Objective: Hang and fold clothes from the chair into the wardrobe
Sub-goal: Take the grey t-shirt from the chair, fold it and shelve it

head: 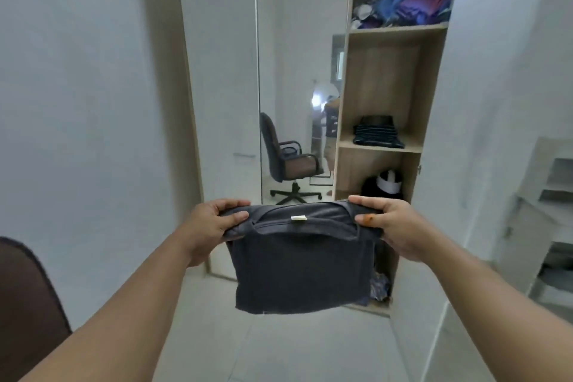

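**Folded dark shirt up in both hands, shelf next**

Far left, low: brown chair (28,313) back just in frame, nothing on what shows of it. Left hand (214,226) grips the shirt's left top corner, thumb over the fold, fingers curled round the edge. Btwn the hands hangs the dark grey shirt (302,263), folded to a neat rectangle, collar tag facing up, bottom edge free in the air, in front of the wardrobe (217,71). Right hand (389,226) pinches the right top corner the same way.

Behind: mirror door, then open shelves w/ a stack of folded dark clothes (378,135) on the middle shelf (347,144).

Probably that stack is the target. To do it well: keep tension even so the fold doesn't sag, slide palms under, lay it flat on top, edges squared w/ the pile.
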